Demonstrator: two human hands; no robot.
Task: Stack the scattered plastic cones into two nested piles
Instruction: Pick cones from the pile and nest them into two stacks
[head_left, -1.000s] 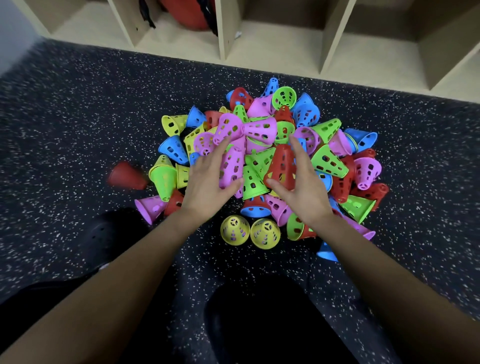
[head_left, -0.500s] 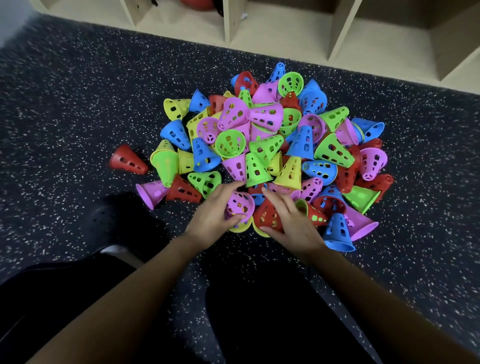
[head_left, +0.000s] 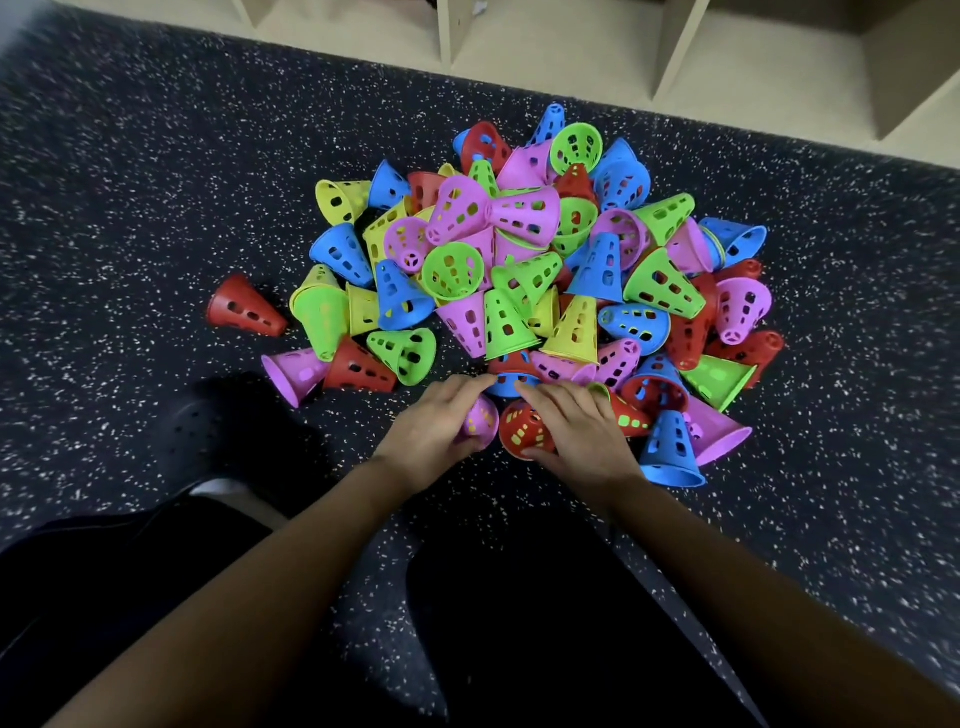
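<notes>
left grip (head_left: 436, 431): curled round a pink cone (head_left: 480, 420), with the fingers laid over its top and far side and the thumb tucked at its near side.
right grip (head_left: 576, 436): curled round a red cone (head_left: 523, 434), with the fingers laid over its upper wall and the thumb pressed at its near rim.
pink cone: held at the near edge of the heap (head_left: 524, 270), just left of the red cone and touching it; yellow is seen through its holes.
red cone: held tilted between the two grips; yellow is seen through its holes.
contact below: whether the two held cones rest on the floor (head_left: 130, 182) or are lifted off it cannot be told.
heap: cones in pink, green, blue, yellow and red are piled loosely on the floor, some upright, most tilted or lying on their sides.
lone red cone (head_left: 244, 306): laid on its side on the floor, apart from the heap at its left.
blue cone (head_left: 670, 449): stood upright on its wide rim at the heap's near right edge, just right of the right grip.
floor: dark and flecked with white.
shelving (head_left: 571, 47): pale compartments are set along the far edge of the floor.
black shoe (head_left: 208, 431): seen on the floor at the near left of the heap.
</notes>
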